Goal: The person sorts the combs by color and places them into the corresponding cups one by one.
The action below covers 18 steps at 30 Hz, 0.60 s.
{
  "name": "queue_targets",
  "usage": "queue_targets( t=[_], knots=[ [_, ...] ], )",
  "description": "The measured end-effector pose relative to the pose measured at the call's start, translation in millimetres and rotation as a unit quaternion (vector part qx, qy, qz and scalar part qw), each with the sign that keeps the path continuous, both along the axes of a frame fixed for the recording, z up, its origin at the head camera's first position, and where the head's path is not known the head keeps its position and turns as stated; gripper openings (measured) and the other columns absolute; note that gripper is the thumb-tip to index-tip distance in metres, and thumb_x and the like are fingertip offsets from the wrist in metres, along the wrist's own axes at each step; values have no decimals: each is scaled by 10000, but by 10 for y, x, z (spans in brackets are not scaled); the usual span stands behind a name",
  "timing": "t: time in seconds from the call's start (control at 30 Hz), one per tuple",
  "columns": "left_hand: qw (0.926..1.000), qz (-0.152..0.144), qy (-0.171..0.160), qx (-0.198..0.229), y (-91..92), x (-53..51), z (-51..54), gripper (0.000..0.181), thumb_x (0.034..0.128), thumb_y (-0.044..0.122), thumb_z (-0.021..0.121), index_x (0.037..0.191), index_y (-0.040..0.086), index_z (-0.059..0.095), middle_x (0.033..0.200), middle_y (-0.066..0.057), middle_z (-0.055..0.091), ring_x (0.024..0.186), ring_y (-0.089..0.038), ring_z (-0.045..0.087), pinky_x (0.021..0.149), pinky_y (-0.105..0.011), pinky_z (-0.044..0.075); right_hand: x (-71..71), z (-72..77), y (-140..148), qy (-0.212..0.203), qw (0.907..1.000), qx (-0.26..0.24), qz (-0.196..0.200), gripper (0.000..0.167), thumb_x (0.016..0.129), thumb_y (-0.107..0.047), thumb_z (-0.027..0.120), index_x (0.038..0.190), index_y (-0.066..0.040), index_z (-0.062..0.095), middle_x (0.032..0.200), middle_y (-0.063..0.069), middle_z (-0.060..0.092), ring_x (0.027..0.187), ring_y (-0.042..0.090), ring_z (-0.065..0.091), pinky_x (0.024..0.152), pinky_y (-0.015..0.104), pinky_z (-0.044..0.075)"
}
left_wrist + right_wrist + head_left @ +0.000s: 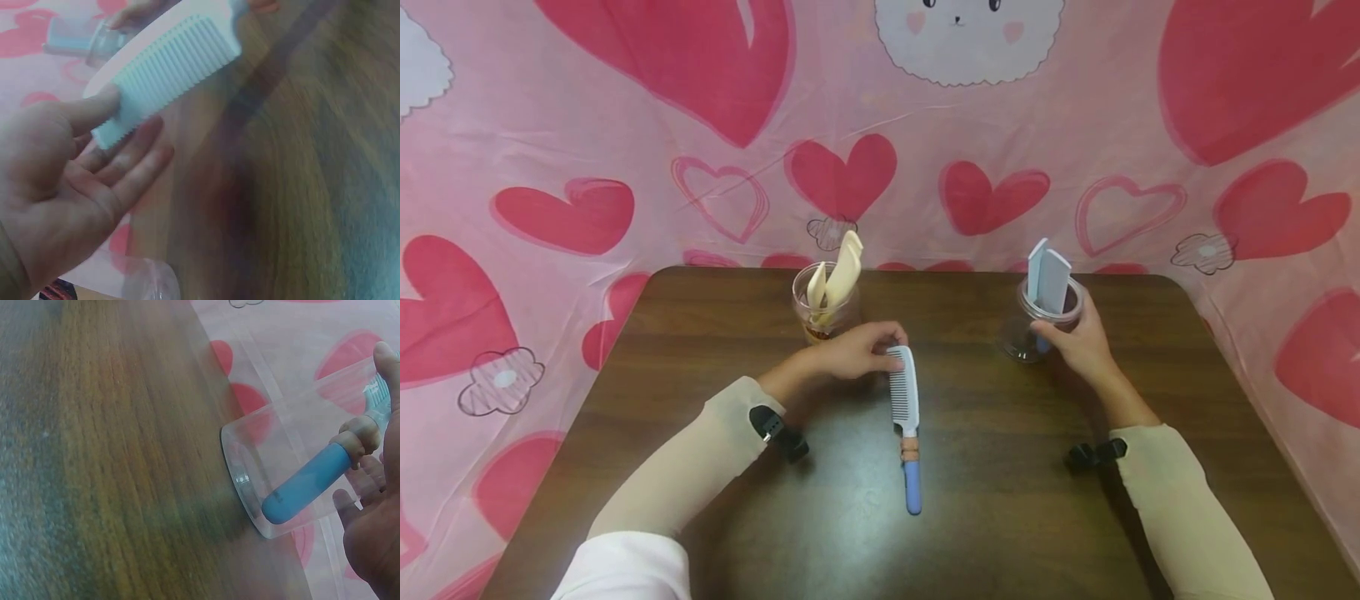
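Note:
My left hand pinches a pale blue comb near the end of its toothed head. The comb's blue-violet handle points toward me, with a tan band where head and handle meet. In the left wrist view, the thumb lies on the toothed part of the comb. Toward the back right, my right hand grips a clear jar round its side. Pale blue flat heads stick up out of this jar. Through its wall, the right wrist view shows a blue handle inside.
Another clear jar stands at the back left, with cream-coloured curved pieces rising from it. Both jars are near the far edge of the dark wooden table. A pink cloth with hearts hangs behind.

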State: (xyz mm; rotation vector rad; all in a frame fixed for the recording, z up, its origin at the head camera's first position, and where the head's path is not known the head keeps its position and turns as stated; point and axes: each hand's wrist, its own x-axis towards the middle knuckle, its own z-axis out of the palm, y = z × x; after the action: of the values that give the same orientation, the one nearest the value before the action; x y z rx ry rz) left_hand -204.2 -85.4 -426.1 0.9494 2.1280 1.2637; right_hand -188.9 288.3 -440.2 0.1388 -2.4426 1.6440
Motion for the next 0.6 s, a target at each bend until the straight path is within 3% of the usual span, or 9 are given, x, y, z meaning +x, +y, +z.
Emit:
queue_targets(
  t=[0.07,0.17,0.27,0.4,0.6],
  knots=[
    [9982,219,-376,404,9,25,27,164,966,-4,656,1090,-11,550,1004,-97,677,916,-143,638,848,-362,566,-38,-67,35,36,10000,18,-22,801,871,3,759,1524,66,300,1367,121,453,1224,189,435,1032,181,354],
    [9893,452,-961,1001,32,60,83,144,982,-55,599,1103,-56,522,981,-138,667,871,-176,663,825,-488,595,-55,-105,54,107,9999,-46,-23,807,864,2,769,1527,46,312,1326,36,469,1214,168,442,1019,159,361],
    [9812,608,-1221,1365,53,88,137,140,993,-77,563,1122,-94,510,998,-189,663,876,-205,688,809,-560,593,-62,-117,52,173,9997,-181,9,805,852,27,771,1522,41,325,1284,-26,476,1200,147,449,999,130,369],
    [9784,720,-1183,1533,80,115,177,203,1004,-69,552,1191,-148,553,1028,-257,686,876,-221,705,773,-548,604,-60,-117,45,238,9994,-265,42,794,847,41,763,1514,51,332,1282,-5,483,1185,124,456,989,116,373],
    [9802,852,-896,1545,119,162,221,256,1011,-32,569,1238,-136,630,1004,-222,722,828,-184,711,744,-580,596,-53,-116,37,255,9994,-246,44,787,851,38,759,1511,53,331,1274,-15,482,1176,101,456,988,113,372]
  ],
)
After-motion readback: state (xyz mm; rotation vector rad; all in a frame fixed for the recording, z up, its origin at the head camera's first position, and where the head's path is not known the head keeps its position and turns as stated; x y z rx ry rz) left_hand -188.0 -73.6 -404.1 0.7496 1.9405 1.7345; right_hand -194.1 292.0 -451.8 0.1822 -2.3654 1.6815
